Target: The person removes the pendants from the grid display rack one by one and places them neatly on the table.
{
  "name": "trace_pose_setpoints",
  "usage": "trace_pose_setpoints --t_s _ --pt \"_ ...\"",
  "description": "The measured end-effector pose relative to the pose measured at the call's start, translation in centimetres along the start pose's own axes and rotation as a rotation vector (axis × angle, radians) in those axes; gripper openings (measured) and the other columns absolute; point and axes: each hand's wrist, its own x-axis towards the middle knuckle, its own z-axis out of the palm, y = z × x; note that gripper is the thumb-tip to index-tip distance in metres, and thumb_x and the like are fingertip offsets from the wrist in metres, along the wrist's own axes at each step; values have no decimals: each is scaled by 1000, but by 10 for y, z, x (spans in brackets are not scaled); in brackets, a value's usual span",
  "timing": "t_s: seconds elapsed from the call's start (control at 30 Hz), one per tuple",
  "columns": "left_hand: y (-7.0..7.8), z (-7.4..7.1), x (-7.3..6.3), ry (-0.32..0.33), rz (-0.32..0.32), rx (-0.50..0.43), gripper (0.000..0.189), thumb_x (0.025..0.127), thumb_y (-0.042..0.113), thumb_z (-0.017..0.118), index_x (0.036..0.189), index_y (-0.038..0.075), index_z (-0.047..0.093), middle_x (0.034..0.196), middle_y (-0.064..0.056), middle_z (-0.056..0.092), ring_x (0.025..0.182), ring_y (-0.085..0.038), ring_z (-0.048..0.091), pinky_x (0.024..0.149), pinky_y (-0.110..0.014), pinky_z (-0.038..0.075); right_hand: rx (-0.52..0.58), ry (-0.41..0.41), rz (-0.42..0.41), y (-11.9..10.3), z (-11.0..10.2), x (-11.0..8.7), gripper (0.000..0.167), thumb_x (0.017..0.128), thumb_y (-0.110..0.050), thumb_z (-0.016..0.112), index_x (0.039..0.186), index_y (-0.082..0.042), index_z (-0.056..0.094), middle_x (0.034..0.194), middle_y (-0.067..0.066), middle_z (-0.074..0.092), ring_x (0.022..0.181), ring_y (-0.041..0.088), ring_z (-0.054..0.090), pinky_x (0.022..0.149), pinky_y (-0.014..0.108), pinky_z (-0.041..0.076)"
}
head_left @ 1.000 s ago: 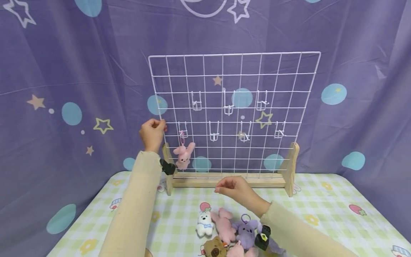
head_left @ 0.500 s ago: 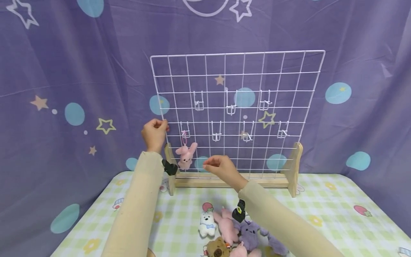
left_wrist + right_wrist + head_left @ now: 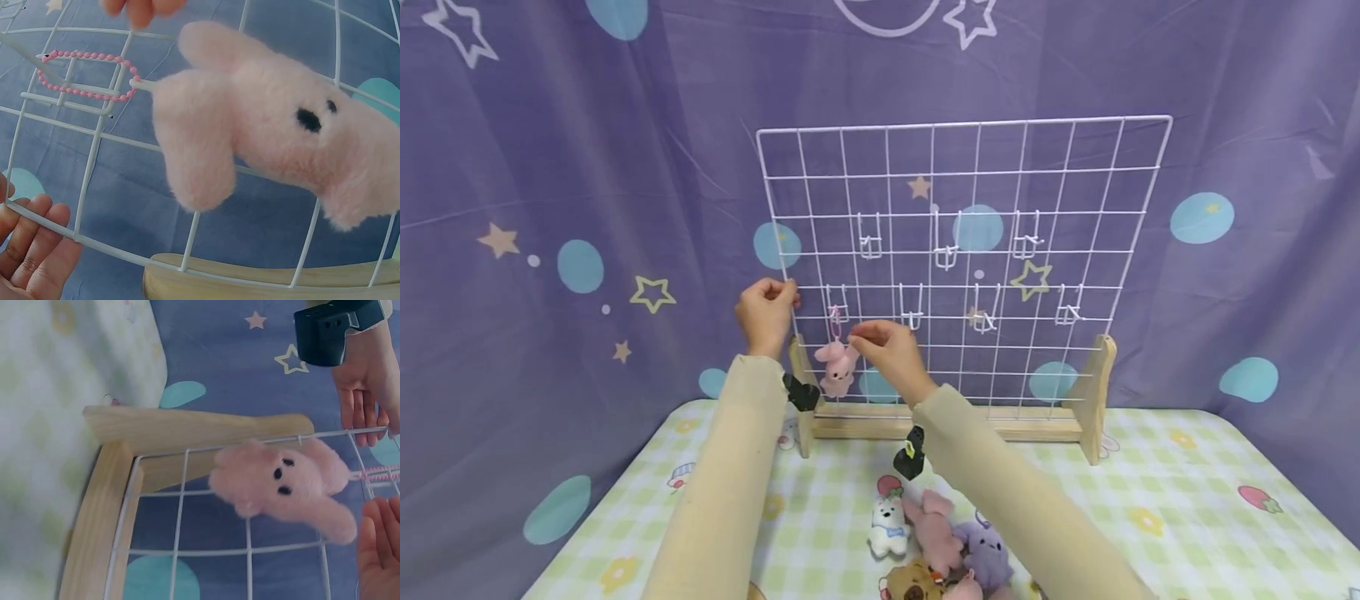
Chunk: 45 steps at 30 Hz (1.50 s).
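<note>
A pink plush bunny keychain (image 3: 838, 375) hangs by its pink bead chain (image 3: 87, 94) from a white hook at the lower left of a white wire grid panel (image 3: 964, 124). My left hand (image 3: 765, 318) grips the panel's left edge wire; in the left wrist view its fingers (image 3: 40, 250) lie behind that wire. My right hand (image 3: 891, 354) is beside the bunny's raised ear, fingertips right at the ear in the head view. In the right wrist view, the fingers (image 3: 381, 534) are extended near the chain and hold nothing.
Several white hooks (image 3: 946, 257) stick out from the grid. A wooden base (image 3: 880, 427) supports it. On the checked tablecloth (image 3: 820, 517) lie a white bear plush (image 3: 889, 529), a pink plush (image 3: 936, 533), a purple bunny plush (image 3: 987, 554) and a brown plush (image 3: 912, 582).
My right hand has risen from above the plush pile and moved left to the hanging bunny. The left hand keeps its grip on the panel's edge. The view has shifted slightly.
</note>
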Motion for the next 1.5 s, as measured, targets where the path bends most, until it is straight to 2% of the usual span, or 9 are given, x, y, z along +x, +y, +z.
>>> trace_pose_setpoints --t_s 0.13,0.3,0.4,0.57,0.8,1.07,1.2,1.4,1.5 --pt "-1 -1 1 6 6 -5 22 85 22 65 71 5 66 72 -10 70 50 0 52 51 -19 36 5 52 -28 -6 12 8 21 86 -9 67 103 3 67 100 15 70 89 21 66 78 27 52" --pt "-3 -1 2 4 11 2 23 85 23 65 71 6 66 70 -7 69 50 0 52 51 -19 36 -5 52 23 -10 25 13 20 86 -9 67 102 2 68 100 14 70 86 17 65 74 24 52" --pt "-3 -1 1 -3 6 2 23 86 23 65 71 6 66 71 -8 70 51 -1 53 51 -20 37 -13 75 18 -10 29 15 18 85 -7 67 100 4 68 97 15 70 83 17 65 71 23 52" --pt "-2 0 1 -7 9 -1 22 86 23 65 72 6 66 73 -9 70 53 -3 54 52 -21 37 -3 146 -17 -8 33 18 15 84 -4 68 94 6 70 90 18 71 74 14 64 63 19 50" --pt "-3 1 1 -1 8 -11 23 85 22 65 71 4 66 72 -11 70 50 2 52 53 -19 37 17 121 21 -8 35 18 14 85 -2 66 94 6 70 92 18 71 71 8 61 58 16 46" --pt "-3 2 2 2 16 -11 23 85 22 66 70 5 66 72 -9 70 51 1 53 51 -19 37 35 160 12 -6 35 19 13 86 -5 66 91 6 71 88 17 71 67 5 60 58 16 47" --pt "-2 2 1 -5 0 -13 22 85 22 66 70 5 65 72 -9 70 51 -1 54 51 -19 37 44 190 -10 -6 32 18 15 87 -7 65 91 7 71 85 18 71 67 8 61 57 16 47" --pt "-3 2 2 -2 -1 -21 21 85 20 66 70 5 66 71 -9 70 50 1 53 51 -18 37 69 210 -46 -11 28 17 18 88 -7 64 92 9 70 84 20 70 71 20 66 60 19 50" --pt "-3 2 2 -1 -1 -11 22 85 21 65 71 5 66 72 -9 70 50 2 53 52 -18 37 67 214 -52 -15 26 17 18 88 -8 64 92 8 70 83 20 70 70 20 66 59 19 50"
